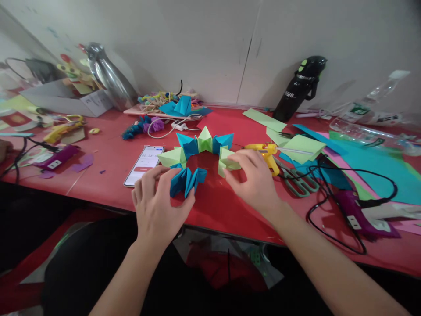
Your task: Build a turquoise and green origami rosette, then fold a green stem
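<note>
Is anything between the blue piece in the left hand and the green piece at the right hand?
Nothing visible: only the red table shows between the blue piece and the green piece. The glue gun lies beyond the right hand.

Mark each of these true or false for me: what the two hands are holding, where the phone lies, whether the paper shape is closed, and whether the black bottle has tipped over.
1. The left hand holds a folded blue paper piece. True.
2. The right hand grips the yellow plastic glue gun. False: its fingers are on a folded light-green paper piece; the gun lies beside the hand.
3. The flat phone with a lit white screen lies to the left of the blue-and-green paper arc. True.
4. The paper arc forms a closed ring. False: a gap shows on the near side, between the hands.
5. The black bottle lies on its side. False: it stands near the wall.
</note>
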{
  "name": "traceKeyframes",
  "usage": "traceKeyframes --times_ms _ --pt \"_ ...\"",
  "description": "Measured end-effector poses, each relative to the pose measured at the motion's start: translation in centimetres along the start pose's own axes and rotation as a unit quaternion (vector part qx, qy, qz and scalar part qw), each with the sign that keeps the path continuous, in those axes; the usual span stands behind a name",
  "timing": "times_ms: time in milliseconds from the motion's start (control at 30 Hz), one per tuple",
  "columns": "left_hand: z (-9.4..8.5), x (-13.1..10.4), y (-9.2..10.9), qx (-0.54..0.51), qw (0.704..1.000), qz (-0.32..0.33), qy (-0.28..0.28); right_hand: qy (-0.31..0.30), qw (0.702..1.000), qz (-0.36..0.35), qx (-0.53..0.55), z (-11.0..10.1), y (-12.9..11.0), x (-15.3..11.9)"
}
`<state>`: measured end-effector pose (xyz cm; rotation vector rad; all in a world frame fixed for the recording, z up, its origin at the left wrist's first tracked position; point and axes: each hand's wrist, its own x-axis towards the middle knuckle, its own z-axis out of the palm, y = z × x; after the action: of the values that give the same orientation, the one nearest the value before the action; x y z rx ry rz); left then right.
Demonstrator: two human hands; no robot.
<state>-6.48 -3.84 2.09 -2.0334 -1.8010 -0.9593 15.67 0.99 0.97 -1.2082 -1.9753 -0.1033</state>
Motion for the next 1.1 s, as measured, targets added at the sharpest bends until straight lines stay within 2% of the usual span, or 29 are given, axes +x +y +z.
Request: traceKeyframes --times_ms 133,200,367,567,633,733,867,933,1000,1100 --pt "-0.5 0.0 0.9 0.041 0.998 0.005 -0.044 -0.07 0.997 0.042 0.011 -0.4 2.4 -0.1" --pt "-0.7 0.2 1.0 0.049 0.996 0.017 -0.066 -0.079 0.994 0.062 0.039 0.0 2.8 -0.3" --pt "-0.9 0.9 -0.2 0.037 0.992 0.027 -0.12 -0.044 0.989 0.061 0.126 0.2 2.1 -0.2" --pt "-0.8 2.0 -2.5 -0.01 0.989 0.032 -0.145 -0.085 0.981 0.062 0.165 -0.8 0.3 -1.2" --pt "-0.7 2.3 -3.0 -0.018 0.991 0.029 -0.13 -0.097 0.978 0.067 0.172 -0.9 -0.1 -1.5" --pt "-0.7 2.2 -2.7 -0.019 0.997 0.032 -0.07 -0.101 0.979 0.076 0.162 -0.7 -0.2 -1.5" --pt "-1.2 0.9 -0.1 -0.074 0.993 0.086 0.032 -0.097 0.982 0.09 0.132 0.0 0.1 -0.9" --pt "-1.4 -0.1 1.4 -0.122 0.985 0.113 0.041 -0.08 0.985 0.088 0.122 0.1 0.2 -0.7" --pt "-1.3 -1.2 2.6 -0.176 0.977 0.117 -0.033 -0.059 0.988 0.078 0.119 -0.2 0.1 -0.8" --pt "-0.6 -2.3 3.0 -0.172 0.967 0.06 -0.18 -0.051 0.988 0.078 0.121 -1.5 0.3 -1.6"
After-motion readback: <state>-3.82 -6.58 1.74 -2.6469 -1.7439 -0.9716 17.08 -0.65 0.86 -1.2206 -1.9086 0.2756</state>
